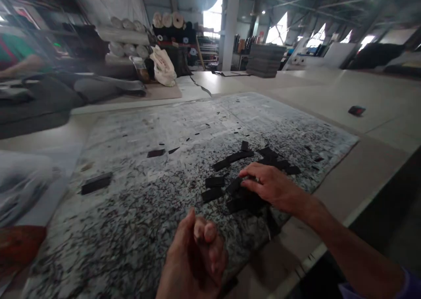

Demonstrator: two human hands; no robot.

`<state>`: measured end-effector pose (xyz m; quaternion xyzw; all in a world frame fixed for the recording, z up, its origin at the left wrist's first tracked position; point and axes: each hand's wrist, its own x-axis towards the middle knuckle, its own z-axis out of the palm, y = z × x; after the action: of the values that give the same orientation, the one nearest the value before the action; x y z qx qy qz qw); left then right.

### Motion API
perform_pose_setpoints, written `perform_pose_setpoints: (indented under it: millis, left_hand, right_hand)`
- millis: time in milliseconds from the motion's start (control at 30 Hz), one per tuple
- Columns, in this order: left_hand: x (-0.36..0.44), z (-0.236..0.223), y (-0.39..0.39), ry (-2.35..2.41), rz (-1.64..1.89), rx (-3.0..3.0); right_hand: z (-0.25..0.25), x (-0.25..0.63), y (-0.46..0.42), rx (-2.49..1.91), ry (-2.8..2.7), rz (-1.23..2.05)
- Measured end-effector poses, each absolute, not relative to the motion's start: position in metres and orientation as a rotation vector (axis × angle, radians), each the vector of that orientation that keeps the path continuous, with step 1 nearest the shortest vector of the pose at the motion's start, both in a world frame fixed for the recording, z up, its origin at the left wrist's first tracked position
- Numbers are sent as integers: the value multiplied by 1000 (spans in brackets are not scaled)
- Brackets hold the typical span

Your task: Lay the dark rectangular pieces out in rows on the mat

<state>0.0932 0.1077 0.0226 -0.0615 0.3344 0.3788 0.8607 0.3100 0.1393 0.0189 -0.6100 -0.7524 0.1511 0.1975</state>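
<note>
The right hand (pixel 272 187) lies over a pile of black strips (pixel 243 198), fingers curved and fingertips touching the pile; whether this grip is closed on any strip cannot be determined. The left hand (pixel 194 257) sits at the near edge of the speckled sheet (pixel 131 132), its grip closed, fingers folded together, with no item visible in it. The pile lies right of centre on that sheet, which is littered with dark scraps and rests on the beige tabletop (pixel 329 101). More strips lie just beyond the pile, and a single black strip (pixel 96 183) lies well apart to the left. A purple sleeve (pixel 408 286) shows on the right arm. A dark piece (pixel 356 111) lies on the tabletop at right. Rolls of fabric (pixel 123 36) and a stack of dark sheets (pixel 265 61) stand in the background.
</note>
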Motion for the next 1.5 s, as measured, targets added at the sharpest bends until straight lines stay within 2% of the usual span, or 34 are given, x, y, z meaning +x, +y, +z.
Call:
perform_pose_setpoints:
  millis: [333, 600, 900, 1233, 1500]
  left_hand:
    - [89, 11, 107, 760, 693, -103]
    - [90, -1, 108, 693, 690, -72]
    - [95, 23, 111, 695, 697, -202]
    - [94, 13, 108, 659, 648, -154]
    - [97, 22, 109, 713, 601, -173]
  right_hand:
    - [18, 303, 158, -1751, -2401, 421]
    - [29, 291, 185, -1658, -2030, 975]
    - [25, 264, 201, -1702, -2395, 733]
    - [21, 271, 202, -1715, -2223, 882]
    - [26, 272, 199, -1704, -2144, 972]
